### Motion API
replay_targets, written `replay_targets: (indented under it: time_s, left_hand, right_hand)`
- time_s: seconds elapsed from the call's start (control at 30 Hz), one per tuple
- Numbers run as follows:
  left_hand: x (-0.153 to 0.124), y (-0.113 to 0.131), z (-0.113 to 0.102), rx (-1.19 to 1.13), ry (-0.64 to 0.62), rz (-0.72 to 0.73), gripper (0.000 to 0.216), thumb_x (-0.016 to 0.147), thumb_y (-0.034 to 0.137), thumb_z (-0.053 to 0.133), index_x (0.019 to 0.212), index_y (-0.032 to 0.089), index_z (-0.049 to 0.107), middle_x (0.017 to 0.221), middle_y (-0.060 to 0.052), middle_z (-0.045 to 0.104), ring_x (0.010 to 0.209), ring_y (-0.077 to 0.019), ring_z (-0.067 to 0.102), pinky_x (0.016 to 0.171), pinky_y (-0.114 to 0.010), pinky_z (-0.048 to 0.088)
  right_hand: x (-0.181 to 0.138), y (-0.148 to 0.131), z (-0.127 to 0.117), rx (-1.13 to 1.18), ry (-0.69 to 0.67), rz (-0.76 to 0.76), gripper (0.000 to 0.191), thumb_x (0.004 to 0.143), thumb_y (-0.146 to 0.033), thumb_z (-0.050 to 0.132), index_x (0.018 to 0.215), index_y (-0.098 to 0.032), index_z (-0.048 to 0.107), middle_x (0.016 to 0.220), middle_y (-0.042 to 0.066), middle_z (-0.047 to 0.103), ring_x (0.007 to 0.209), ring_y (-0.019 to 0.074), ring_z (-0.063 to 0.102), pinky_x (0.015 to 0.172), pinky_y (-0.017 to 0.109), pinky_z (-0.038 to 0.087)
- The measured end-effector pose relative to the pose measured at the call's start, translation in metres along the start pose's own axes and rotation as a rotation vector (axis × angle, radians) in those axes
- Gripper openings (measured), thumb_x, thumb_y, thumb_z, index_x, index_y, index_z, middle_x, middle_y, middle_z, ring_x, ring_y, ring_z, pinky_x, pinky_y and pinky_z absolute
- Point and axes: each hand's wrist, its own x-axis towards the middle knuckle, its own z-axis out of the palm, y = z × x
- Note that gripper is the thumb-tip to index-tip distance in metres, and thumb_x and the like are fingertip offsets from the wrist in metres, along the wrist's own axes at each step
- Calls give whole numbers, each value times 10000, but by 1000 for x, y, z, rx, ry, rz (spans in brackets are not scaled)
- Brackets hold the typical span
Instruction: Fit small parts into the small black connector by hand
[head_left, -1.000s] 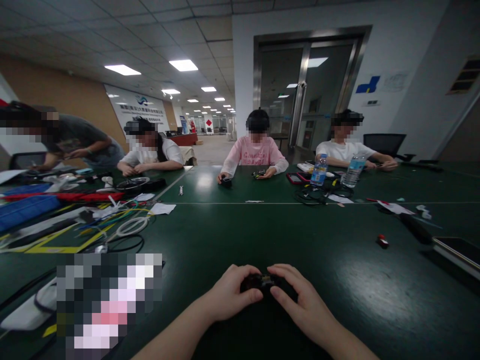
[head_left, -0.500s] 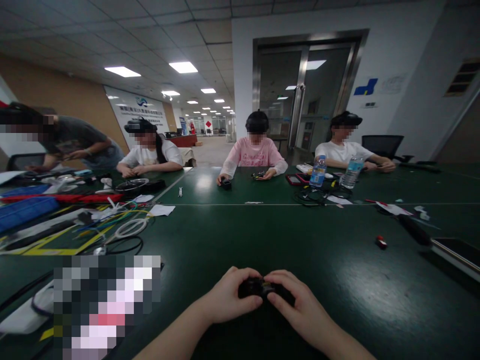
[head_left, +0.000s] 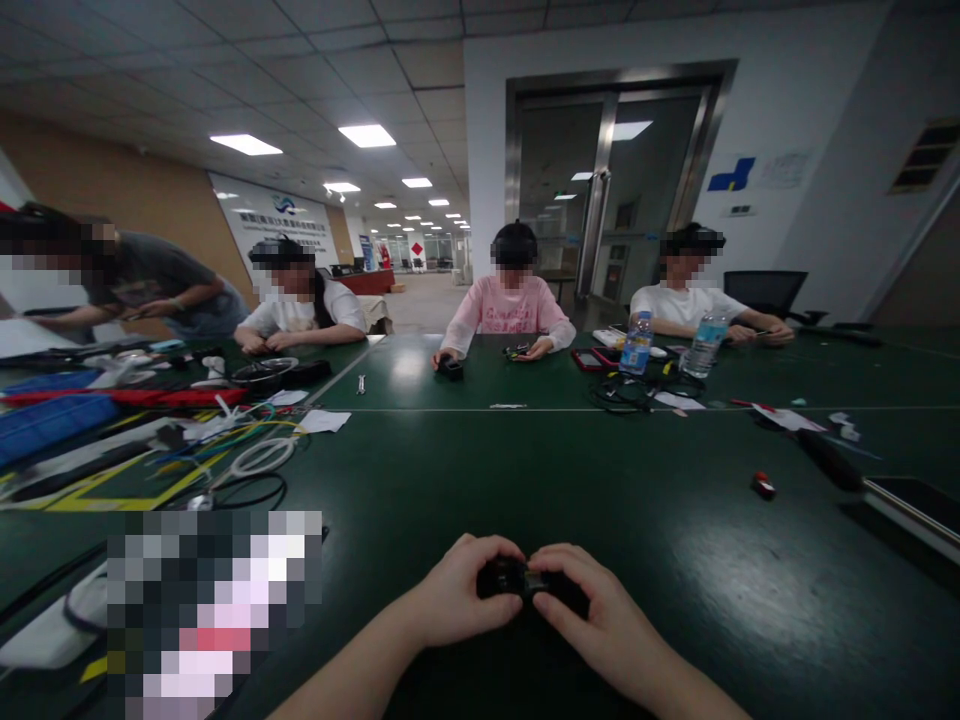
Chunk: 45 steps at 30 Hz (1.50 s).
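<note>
A small black object (head_left: 513, 577) with a glossy surface and a yellowish patch is held low over the green table (head_left: 480, 480), near its front edge. My left hand (head_left: 456, 590) grips its left end between thumb and curled fingers. On the opposite end, my right hand (head_left: 592, 600) closes round it in the same way. The fingertips of both hands almost meet along the top. Much of the object is covered by the fingers, and I cannot make out its kind.
Cables (head_left: 262, 457), a white power strip (head_left: 56, 620) and a blue tray (head_left: 56, 425) crowd the left. A small red-and-black item (head_left: 763, 486) lies right, near a phone-like slab (head_left: 919, 510). Two water bottles (head_left: 636, 343) stand across the table, where several people sit or lean.
The black object has turned slightly between my fingers, and my right thumb has shifted a little. At far left, a leaning person has moved an arm.
</note>
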Motion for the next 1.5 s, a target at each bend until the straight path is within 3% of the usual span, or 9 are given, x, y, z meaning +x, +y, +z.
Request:
replay_targets:
  time_s: [0.27,0.57,0.8,1.5]
  left_hand:
    - [0,0,0,9,13,-11,372,717,246,642,1082,236,574,978,-26,575,946,-214,524,841,-319,430]
    - [-1,2,-1,-35,3,-57,364,726,243,643,1081,250,563,996,-21,550,932,-205,522,842,-318,423]
    - [-3,4,-3,-49,-22,-83,369,745,275,631,1103,247,547,1022,-29,538,949,-212,515,843,-324,419]
    - [-4,10,-6,-55,-48,-126,373,743,255,634,1105,251,544,1023,-31,519,951,-217,512,852,-345,416]
  right_hand:
    - [3,2,-4,79,108,36,171,805,-287,589,960,-247,647,1066,56,638,1048,239,572,949,407,430]
    - [5,21,-13,197,349,88,249,775,-394,618,962,-233,658,938,59,683,910,242,632,838,394,510]
    - [5,11,-18,251,534,72,254,742,-400,637,917,-216,649,879,52,674,848,231,631,768,356,539]
    - [3,16,-24,271,783,163,202,794,-364,535,925,-218,580,851,24,607,835,225,586,751,347,484]
